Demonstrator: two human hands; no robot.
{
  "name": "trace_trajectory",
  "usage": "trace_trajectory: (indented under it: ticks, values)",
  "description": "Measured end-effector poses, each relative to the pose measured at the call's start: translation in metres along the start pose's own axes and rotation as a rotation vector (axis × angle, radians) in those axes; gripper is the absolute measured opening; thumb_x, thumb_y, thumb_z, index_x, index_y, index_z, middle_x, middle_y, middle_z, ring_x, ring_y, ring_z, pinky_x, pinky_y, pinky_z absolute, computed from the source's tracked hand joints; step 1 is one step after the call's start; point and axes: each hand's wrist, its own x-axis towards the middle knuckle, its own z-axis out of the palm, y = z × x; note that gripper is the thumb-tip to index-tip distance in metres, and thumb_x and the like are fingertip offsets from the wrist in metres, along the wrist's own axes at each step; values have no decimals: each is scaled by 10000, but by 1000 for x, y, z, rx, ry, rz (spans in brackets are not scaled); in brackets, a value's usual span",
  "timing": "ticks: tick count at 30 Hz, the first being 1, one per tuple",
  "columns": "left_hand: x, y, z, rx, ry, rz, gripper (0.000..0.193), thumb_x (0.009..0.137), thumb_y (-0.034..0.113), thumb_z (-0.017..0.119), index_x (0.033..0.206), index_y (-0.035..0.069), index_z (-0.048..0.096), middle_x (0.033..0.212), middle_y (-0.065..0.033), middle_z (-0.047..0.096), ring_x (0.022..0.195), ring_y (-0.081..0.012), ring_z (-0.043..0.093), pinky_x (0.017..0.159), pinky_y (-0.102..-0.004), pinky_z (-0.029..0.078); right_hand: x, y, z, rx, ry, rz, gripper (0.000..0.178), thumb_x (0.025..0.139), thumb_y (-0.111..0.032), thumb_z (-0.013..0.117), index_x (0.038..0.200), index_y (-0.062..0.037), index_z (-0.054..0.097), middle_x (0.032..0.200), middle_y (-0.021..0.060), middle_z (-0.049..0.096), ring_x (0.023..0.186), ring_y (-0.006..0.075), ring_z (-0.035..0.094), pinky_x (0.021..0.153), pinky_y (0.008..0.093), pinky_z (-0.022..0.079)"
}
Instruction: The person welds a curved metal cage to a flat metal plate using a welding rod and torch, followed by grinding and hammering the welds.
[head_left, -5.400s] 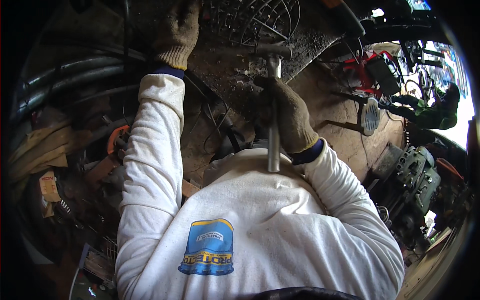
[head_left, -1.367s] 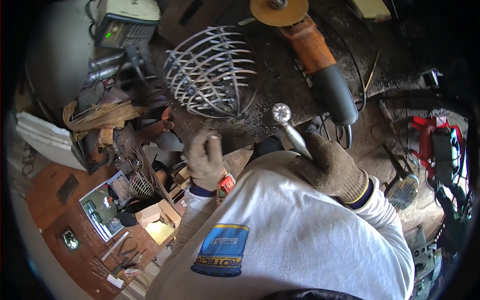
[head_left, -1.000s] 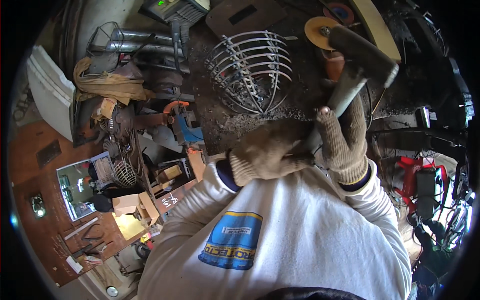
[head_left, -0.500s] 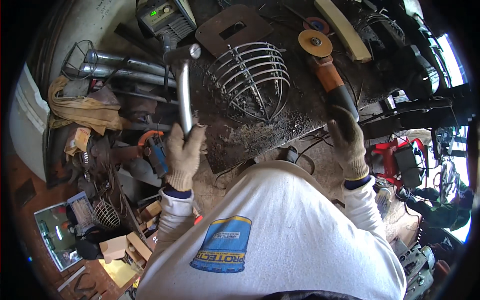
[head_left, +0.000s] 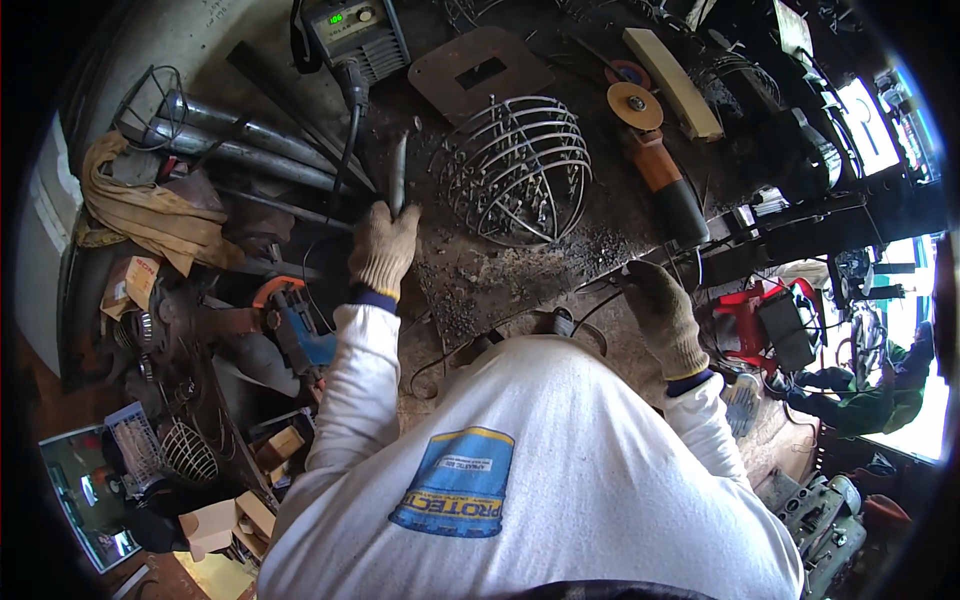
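Observation:
My gloved left hand [head_left: 384,246] is closed around the metal handle of a hammer [head_left: 398,176], which points away over the dark workbench; its head is hard to make out against the bench. To its right stands a round cage of curved metal rods [head_left: 520,165], with rough bits along the rods. My gloved right hand [head_left: 662,312] is at the bench's near edge, beside a black cable, its fingers loosely bent and apparently holding nothing. Beyond it, an orange and black angle grinder [head_left: 662,178] with a tan disc lies on the bench, apart from the hand.
A welding machine [head_left: 355,38] with a lit display stands at the back left, near a flat brown plate [head_left: 480,72]. Metal pipes [head_left: 240,150] and a yellowish cloth [head_left: 150,210] lie left. A wooden block [head_left: 672,82] is behind the grinder. Right of the bench is a red stool [head_left: 735,330].
My left hand has moved away from me and lowered the hammer toward the bench. My right hand has come off the grinder's rear end and drawn back toward me.

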Motion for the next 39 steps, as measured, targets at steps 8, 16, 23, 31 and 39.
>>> trace_trajectory:
  ticks: [8, 16, 23, 31, 39]
  values:
    - [-4, 36, -14, 499, 65, 101, 464, 901, 490, 661, 1069, 57, 656, 1073, -235, 705, 1003, -419, 694, 839, -490, 578, -8, 14, 9, -66, 5, -85, 227, 943, -111, 663, 1151, -22, 673, 1010, 133, 734, 917, 224, 725, 798, 327, 561]
    - [-13, 88, -14, 113, 322, 790, 224, 922, 276, 668, 1120, 185, 723, 1082, -81, 698, 917, -300, 705, 804, -430, 574, -3, 23, 8, -64, 9, -73, 258, 929, -104, 670, 1169, -10, 664, 1037, 174, 726, 937, 265, 730, 811, 345, 568]
    - [9, 98, 2, 162, 209, 647, 304, 899, 333, 707, 1123, 130, 742, 1189, -96, 686, 1076, -315, 674, 923, -416, 544, 0, 10, 0, -55, -3, -67, 261, 926, -118, 675, 1164, -10, 664, 1042, 169, 725, 949, 297, 724, 812, 360, 569]
    - [-3, 102, 6, 135, 305, 711, 255, 875, 315, 733, 1052, 131, 751, 1098, -95, 705, 996, -299, 692, 857, -407, 557, 2, 31, -5, -16, -1, -46, 264, 928, -141, 674, 1159, -12, 673, 1043, 181, 715, 959, 319, 717, 822, 371, 566]
    - [-36, 104, 17, 216, 251, 694, 296, 888, 310, 723, 1110, 114, 724, 1167, -103, 666, 1061, -311, 656, 889, -416, 546, 12, 34, -11, -126, -40, -71, 287, 936, -170, 667, 1174, -11, 673, 1082, 190, 715, 1002, 346, 705, 853, 393, 559]
